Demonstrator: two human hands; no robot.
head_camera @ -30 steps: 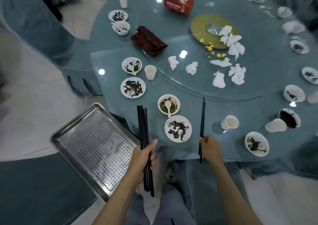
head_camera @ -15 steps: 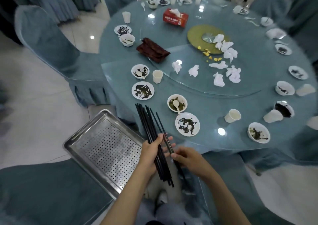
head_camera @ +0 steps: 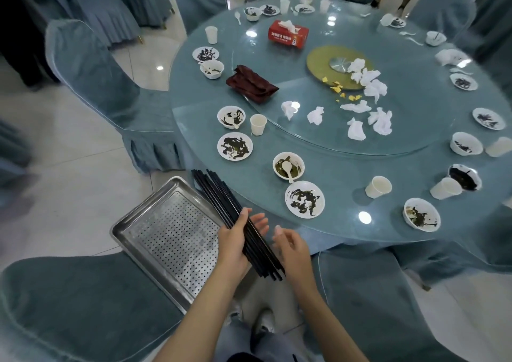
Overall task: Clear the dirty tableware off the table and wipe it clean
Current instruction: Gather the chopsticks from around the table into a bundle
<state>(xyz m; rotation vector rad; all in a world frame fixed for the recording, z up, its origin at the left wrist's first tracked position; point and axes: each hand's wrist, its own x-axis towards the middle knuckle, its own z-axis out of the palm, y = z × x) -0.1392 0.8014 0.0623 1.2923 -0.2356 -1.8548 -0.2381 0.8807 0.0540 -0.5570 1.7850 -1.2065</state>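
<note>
My left hand [head_camera: 235,239] holds a bundle of several black chopsticks [head_camera: 221,198] slanting over the near table edge. My right hand [head_camera: 291,248] hovers just right of the bundle, fingers loosely bent and holding nothing. A perforated steel tray [head_camera: 166,237] lies on the chair seat at my left. On the round glass-topped table [head_camera: 346,231] stand dirty plates [head_camera: 304,199] [head_camera: 235,146], soiled bowls [head_camera: 288,165] [head_camera: 231,116] [head_camera: 421,214] and paper cups [head_camera: 378,186] [head_camera: 258,124]. A dark red cloth [head_camera: 252,84] lies on the turntable's left edge.
Crumpled white napkins [head_camera: 371,112] and yellow scraps litter the glass turntable [head_camera: 332,142]; a red tissue box [head_camera: 288,34] sits further back. More bowls, plates and cups ring the far and right rim. Blue-covered chairs [head_camera: 91,76] surround the table, one directly in front of me.
My right hand brought its pair of chopsticks over to the left hand's bundle, then let go. The view rose and pulled back, so more of the table shows.
</note>
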